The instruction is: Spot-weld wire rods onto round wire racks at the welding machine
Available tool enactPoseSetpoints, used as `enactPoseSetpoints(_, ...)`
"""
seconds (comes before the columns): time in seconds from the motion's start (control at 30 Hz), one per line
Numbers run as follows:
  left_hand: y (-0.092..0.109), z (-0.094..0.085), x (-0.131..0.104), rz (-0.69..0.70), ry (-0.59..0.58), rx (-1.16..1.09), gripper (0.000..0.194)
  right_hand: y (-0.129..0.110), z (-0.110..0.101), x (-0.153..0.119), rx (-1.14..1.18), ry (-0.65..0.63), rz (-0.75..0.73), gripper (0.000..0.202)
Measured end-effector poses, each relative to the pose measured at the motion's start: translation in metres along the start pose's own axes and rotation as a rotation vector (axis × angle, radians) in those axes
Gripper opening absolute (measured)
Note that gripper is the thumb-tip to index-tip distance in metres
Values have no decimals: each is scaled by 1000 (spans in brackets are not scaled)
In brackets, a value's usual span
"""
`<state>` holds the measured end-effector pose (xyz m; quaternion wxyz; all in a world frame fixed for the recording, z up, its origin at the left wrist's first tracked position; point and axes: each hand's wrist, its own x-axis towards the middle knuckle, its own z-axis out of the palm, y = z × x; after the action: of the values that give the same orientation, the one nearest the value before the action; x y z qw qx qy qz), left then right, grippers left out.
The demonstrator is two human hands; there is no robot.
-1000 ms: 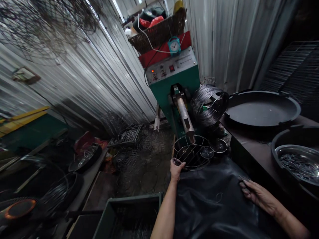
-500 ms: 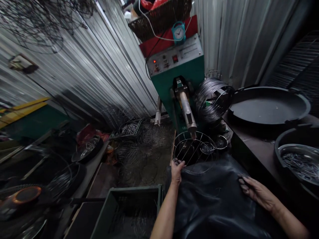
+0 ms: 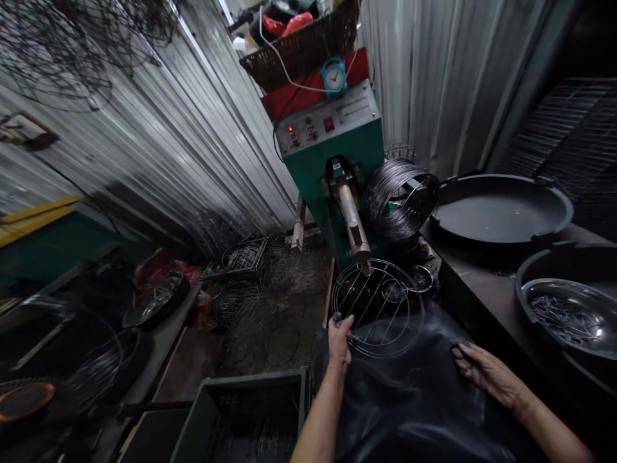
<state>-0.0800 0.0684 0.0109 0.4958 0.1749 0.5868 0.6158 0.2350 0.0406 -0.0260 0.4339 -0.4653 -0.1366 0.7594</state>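
A round wire grill rack (image 3: 378,310) with crossing bars hangs tilted above the dark apron (image 3: 405,399) over my lap. My left hand (image 3: 340,337) is closed on its near left rim, thumb on top. The rack's far edge lies at the tip of the spot welder's metal arm (image 3: 355,235); I cannot tell whether they touch. To the right, my right hand (image 3: 482,370) hovers over the apron's edge, apart from the rack. Its dark-tipped fingers are curled in toward the thumb, and anything between them is too small to make out.
The green welding machine (image 3: 332,151) stands ahead, with a wire coil (image 3: 402,199) at its right. A large black pan (image 3: 501,209) and a metal bowl of short wire pieces (image 3: 569,321) occupy the right bench. A green crate (image 3: 250,379) stands at lower left.
The rack has tilted to face me more and shows wider, still in my left hand. My right hand keeps its pose near the apron's edge. The whole view has shifted slightly.
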Motion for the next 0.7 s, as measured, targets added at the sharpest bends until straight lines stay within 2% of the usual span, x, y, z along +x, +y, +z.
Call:
enactPoseSetpoints(0.13,26,9,-15,-50,17,10,62,0,8,-3,-54,35,-24,28)
enactPoseSetpoints(0.3,52,12,-23,-36,9,32,62,3,16,-5,-208,170,-279,36)
enactPoseSetpoints(0.37,53,11,-22,-17,20,46,62,4,19,-6,-352,197,-355,39)
enactPoseSetpoints(0.5,44,11,-14,63,31,62,61,1,25,-7,-571,181,-389,44)
enactPoseSetpoints(0.6,39,12,-7,73,57,25,62,-1,28,-6,-615,174,-392,45)
enactPoseSetpoints(0.7,42,14,0,9,75,-43,55,-3,28,-3,-580,188,-378,45)
